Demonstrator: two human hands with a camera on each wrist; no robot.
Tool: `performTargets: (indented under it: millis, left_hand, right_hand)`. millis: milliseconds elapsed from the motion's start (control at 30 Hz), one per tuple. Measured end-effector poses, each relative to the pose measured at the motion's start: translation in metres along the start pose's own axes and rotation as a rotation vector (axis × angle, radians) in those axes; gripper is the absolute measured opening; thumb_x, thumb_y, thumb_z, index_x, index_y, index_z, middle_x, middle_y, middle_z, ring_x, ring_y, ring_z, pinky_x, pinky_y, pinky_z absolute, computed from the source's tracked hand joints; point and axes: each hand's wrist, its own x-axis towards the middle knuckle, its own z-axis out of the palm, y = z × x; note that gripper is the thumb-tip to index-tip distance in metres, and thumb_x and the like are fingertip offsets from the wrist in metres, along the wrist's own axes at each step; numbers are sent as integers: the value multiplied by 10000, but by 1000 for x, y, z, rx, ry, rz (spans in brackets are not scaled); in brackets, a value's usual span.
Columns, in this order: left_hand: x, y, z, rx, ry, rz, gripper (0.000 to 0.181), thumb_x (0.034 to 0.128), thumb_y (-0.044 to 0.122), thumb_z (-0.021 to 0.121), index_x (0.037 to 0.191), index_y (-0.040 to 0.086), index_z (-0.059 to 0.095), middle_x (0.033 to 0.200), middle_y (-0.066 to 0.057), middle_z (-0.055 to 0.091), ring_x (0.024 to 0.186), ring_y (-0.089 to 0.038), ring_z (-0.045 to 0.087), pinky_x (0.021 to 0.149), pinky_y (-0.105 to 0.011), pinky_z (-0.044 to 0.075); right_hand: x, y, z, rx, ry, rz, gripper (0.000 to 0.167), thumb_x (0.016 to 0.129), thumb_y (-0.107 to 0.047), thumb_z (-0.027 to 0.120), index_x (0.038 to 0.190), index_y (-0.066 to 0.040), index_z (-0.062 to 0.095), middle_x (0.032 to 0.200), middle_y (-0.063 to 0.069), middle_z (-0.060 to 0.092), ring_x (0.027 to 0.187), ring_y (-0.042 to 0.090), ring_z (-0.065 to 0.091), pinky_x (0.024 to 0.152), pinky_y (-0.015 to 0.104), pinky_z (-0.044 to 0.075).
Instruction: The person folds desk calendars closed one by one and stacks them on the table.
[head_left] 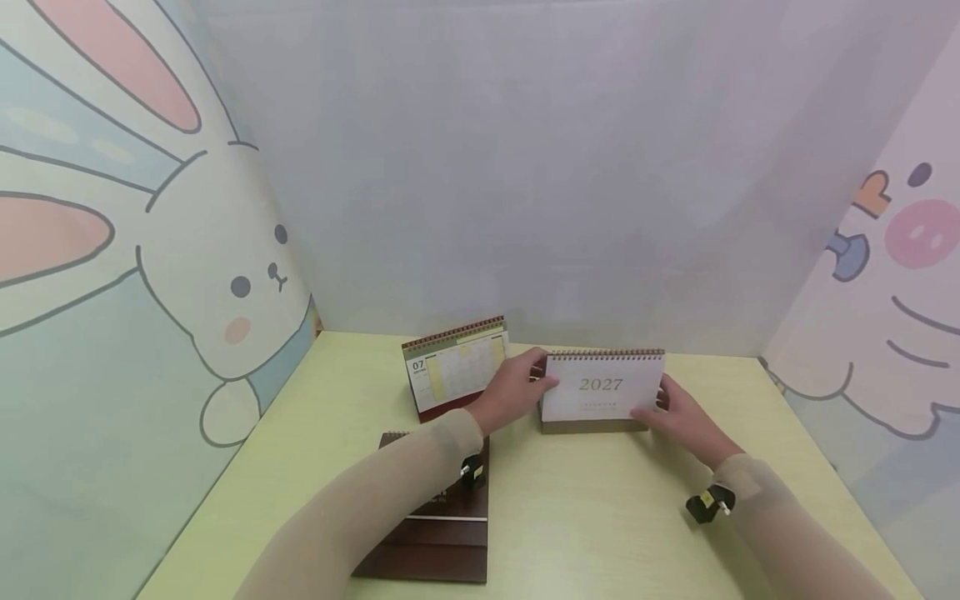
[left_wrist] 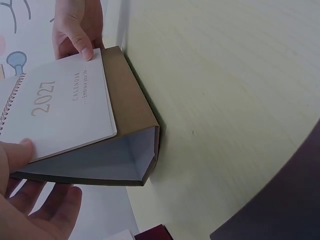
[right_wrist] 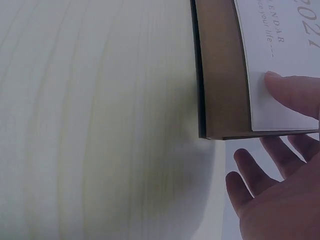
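A white desk calendar (head_left: 600,387) marked 2027, with a brown stand and a spiral binding on top, stands upright toward the back of the table. My left hand (head_left: 513,392) holds its left edge; in the left wrist view the thumb lies on the front page and the fingers are behind the stand. At the opposite edge, my right hand (head_left: 686,421) grips the calendar near its lower corner. The right wrist view shows that hand's thumb (right_wrist: 295,92) on the cover, its other fingers partly hidden behind the stand.
Left of the white calendar stands a second desk calendar (head_left: 461,379), showing 07 and tilted in view. A dark brown calendar or folder (head_left: 438,558) lies nearer on the pale yellow table (head_left: 600,517), partly under my left forearm. A pale wall (head_left: 487,183) rises behind.
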Motion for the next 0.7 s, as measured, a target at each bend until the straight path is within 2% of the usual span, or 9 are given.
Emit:
performTargets:
  millis: [233, 333, 467, 567, 633, 700]
  left_hand:
    - [0, 7, -6, 2, 36, 62, 326, 1195, 192, 727, 1510, 109, 717, 1420, -107, 838, 1321, -275, 821, 1125, -464, 691]
    - [1, 10, -8, -15, 46, 88, 290, 1204, 189, 710, 1480, 102, 725, 1393, -115, 843, 1282, -279, 831, 1088, -467, 700]
    - [1, 12, -11, -40, 39, 92, 266, 1214, 203, 695, 1463, 117, 730, 1379, -110, 841, 1266, -273, 837, 1079, -462, 703]
    - [1, 13, -12, -38, 43, 83, 222, 1215, 211, 696, 1413, 120, 737, 1364, -109, 837, 1268, -277, 836, 1078, -461, 703]
    - [1, 13, -12, -32, 51, 81, 191, 1214, 213, 698, 1372, 112, 736, 1350, -119, 829, 1263, -287, 835, 1069, -460, 703]
    - [1, 14, -13, -24, 57, 81, 167, 1215, 217, 699, 1335, 106, 729, 1338, -127, 819, 1253, -297, 833, 1051, -458, 702]
  right_hand:
    - [-1, 1, -1, 7, -10, -37, 901, 1143, -255, 801, 1824, 0, 270, 1809, 403, 422, 1648, 713, 437, 1317, 822, 450]
    - [0, 2, 0, 16, -14, -64, 856, 1120, -213, 825, 1798, -16, 341, 1783, 368, 486, 1636, 673, 485, 1304, 806, 474]
    - [1, 4, 3, -35, 7, -84, 753, 1104, -212, 849, 1733, -39, 471, 1708, 299, 615, 1570, 572, 607, 1235, 629, 571]
    - [2, 5, 4, -73, 24, -82, 713, 1118, -229, 836, 1720, -38, 504, 1677, 289, 650, 1520, 534, 660, 1186, 524, 570]
    - [3, 5, 5, -84, 34, -72, 705, 1130, -232, 820, 1727, -30, 503, 1670, 305, 648, 1503, 537, 670, 1183, 548, 597]
    - [3, 5, 5, -94, 43, -57, 704, 1137, -231, 808, 1731, -16, 498, 1663, 327, 645, 1492, 551, 676, 1197, 620, 614]
